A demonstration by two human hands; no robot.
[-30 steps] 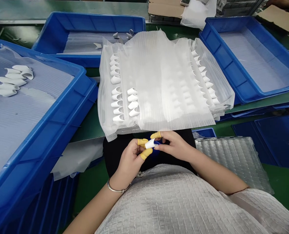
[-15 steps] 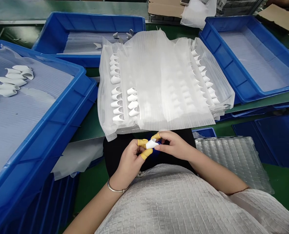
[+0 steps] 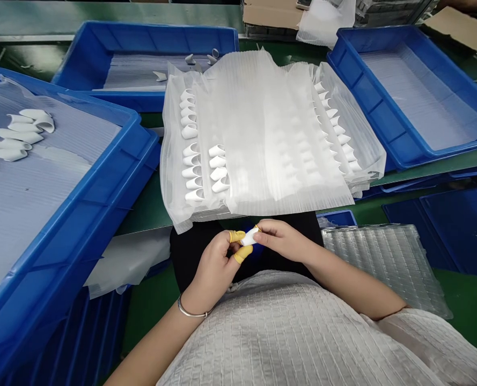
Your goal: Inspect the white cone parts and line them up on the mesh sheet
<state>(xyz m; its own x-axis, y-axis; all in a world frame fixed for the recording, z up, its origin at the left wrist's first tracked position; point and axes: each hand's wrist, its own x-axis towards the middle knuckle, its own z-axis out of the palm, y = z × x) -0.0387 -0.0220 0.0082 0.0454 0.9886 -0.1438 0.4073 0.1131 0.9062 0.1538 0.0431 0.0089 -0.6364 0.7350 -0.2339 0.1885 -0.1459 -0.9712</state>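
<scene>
Above my lap, a small white hollow part (image 3: 249, 237) is held between both hands. Yellow finger cots cover the thumb and a finger of my left hand (image 3: 221, 257), which pinches the part's left end. My right hand (image 3: 282, 239) grips its right end between thumb and fingertips, with a bit of yellow cot showing. Just beyond the hands lies a stack of clear trays covered by thin white foam sheet (image 3: 248, 134). Rows of similar white parts (image 3: 192, 171) show along its left and right sides.
At the left, a blue bin (image 3: 113, 155) holds several white parts on foam. Another blue bin (image 3: 149, 96) with a few parts stands at the back. A third blue bin (image 3: 387, 112), lined with foam, is at the right. Clear trays (image 3: 383, 262) lie low on the right.
My right thumb and fingers have closed further over the part's right end. The part is tilted more, its right end raised, and its opening is less visible.
</scene>
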